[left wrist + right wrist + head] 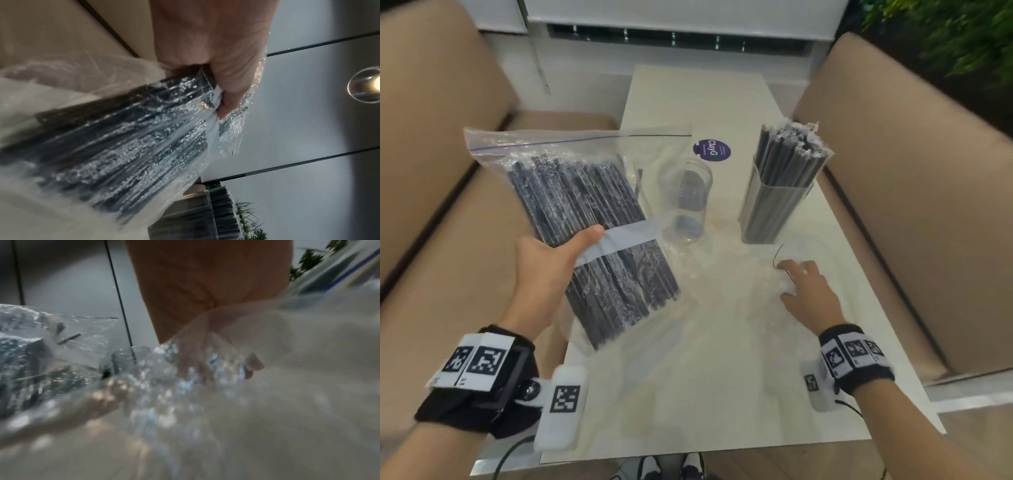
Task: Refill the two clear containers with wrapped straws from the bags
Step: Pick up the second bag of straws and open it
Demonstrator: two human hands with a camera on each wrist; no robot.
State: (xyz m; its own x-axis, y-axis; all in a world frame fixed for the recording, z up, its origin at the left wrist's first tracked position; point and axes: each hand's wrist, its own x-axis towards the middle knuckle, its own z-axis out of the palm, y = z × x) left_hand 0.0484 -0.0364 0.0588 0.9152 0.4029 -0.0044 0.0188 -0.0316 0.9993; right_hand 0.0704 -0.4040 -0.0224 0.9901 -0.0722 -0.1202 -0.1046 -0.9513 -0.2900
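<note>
Left hand (544,270) grips straw bag (585,219); right hand (808,291) lies flat, fingertips blurred behind crumpled plastic (774,274).

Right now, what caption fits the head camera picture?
Left hand lifts a clear zip bag of black wrapped straws beside a straw-filled clear square container.

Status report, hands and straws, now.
Left hand grips zip-top clear bag of black wrapped straws, lifted. Right hand on empty clear plastic bag. Square clear container full; round clear container unfilled.
</note>
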